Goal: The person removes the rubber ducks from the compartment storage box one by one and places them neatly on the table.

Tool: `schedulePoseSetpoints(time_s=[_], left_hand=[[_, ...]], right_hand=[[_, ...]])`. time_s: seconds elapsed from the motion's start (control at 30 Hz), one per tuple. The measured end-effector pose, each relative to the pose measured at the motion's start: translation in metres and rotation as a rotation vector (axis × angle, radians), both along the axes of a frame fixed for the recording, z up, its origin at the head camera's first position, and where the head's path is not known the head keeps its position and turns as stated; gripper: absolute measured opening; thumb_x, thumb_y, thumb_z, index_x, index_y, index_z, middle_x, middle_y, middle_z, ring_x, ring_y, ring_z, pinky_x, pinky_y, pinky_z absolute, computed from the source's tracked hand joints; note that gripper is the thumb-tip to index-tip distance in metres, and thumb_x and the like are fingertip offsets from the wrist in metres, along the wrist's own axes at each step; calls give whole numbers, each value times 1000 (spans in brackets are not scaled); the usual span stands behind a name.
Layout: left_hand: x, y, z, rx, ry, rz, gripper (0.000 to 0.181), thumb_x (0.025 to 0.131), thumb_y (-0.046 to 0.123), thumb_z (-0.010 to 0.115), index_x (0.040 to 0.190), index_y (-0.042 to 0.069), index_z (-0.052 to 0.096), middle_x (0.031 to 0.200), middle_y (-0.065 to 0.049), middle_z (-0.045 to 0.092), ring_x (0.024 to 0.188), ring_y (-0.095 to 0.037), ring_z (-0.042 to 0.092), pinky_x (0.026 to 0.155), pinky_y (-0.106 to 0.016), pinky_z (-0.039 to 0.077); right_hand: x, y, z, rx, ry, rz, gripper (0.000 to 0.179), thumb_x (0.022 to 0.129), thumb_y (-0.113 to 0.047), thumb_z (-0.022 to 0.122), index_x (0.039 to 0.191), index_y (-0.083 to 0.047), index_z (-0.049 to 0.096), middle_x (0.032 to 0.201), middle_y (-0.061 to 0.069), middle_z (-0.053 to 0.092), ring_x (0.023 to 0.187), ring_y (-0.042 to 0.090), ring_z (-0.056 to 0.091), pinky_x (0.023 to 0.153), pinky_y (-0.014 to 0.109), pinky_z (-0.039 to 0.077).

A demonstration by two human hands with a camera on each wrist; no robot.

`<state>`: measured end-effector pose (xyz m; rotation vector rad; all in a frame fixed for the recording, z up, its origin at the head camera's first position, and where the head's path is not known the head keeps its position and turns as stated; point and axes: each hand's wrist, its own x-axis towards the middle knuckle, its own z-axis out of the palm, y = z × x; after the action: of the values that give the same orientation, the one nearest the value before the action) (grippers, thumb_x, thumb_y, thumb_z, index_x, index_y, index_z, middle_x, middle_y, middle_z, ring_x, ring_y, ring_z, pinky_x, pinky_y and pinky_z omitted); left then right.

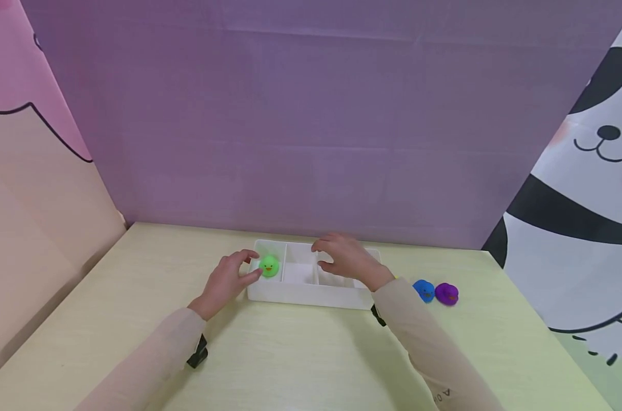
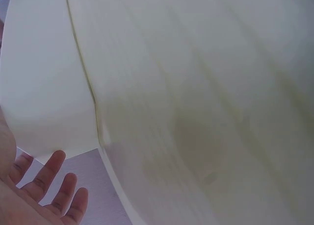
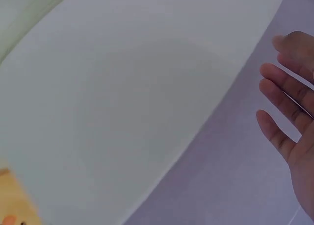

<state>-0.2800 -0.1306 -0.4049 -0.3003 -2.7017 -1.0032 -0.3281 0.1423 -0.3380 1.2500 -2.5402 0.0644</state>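
A long white divided tray (image 1: 306,294) stands on the table. In its leftmost compartment sits a lime-green toy duck (image 1: 269,266) with an orange beak. My left hand (image 1: 230,279) is at the tray's left end, thumb and fingers spread around the duck's near side; in the left wrist view the fingers (image 2: 46,178) are loosely bent beside the white wall. Over the right-hand compartments hovers my right hand (image 1: 348,257), its fingers apart with nothing between them, as the right wrist view of the hand (image 3: 294,97) shows too. It hides part of those compartments.
Right of the tray lie a blue toy duck (image 1: 424,290) and a purple toy duck (image 1: 447,294), side by side. A bit of something yellow (image 1: 397,278) peeks out behind my right wrist. A purple backdrop (image 1: 311,131) rises behind the table.
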Motion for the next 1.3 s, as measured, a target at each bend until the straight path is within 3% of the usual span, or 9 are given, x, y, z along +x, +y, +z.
schedulePoseSetpoints(time_s=[0.23,0.6,1.3], left_hand=[[-1,0,0,-7,-6,8,39,83,30,64,118,14,57,109,-9,60,102,-31,49,78,-46,44],[1,1,2,-16,-3,8,39,83,31,65,117,13,57,107,-9,60,99,-30,50,76,-44,44],[-2,-1,0,-18,6,3,37,83,30,64,115,14,58,107,-8,61,100,-31,50,74,-44,44]], right_hand=[[-2,-29,3,3,-32,39,25,79,-15,67,103,-9,65,102,2,65,92,19,59,83,34,47],[-9,-60,-7,-13,-101,55,25,80,-16,67,104,-9,65,102,1,66,93,17,57,83,31,46],[-9,-106,-13,199,-103,-89,32,80,-22,70,111,-19,63,112,-5,63,113,18,50,100,44,37]])
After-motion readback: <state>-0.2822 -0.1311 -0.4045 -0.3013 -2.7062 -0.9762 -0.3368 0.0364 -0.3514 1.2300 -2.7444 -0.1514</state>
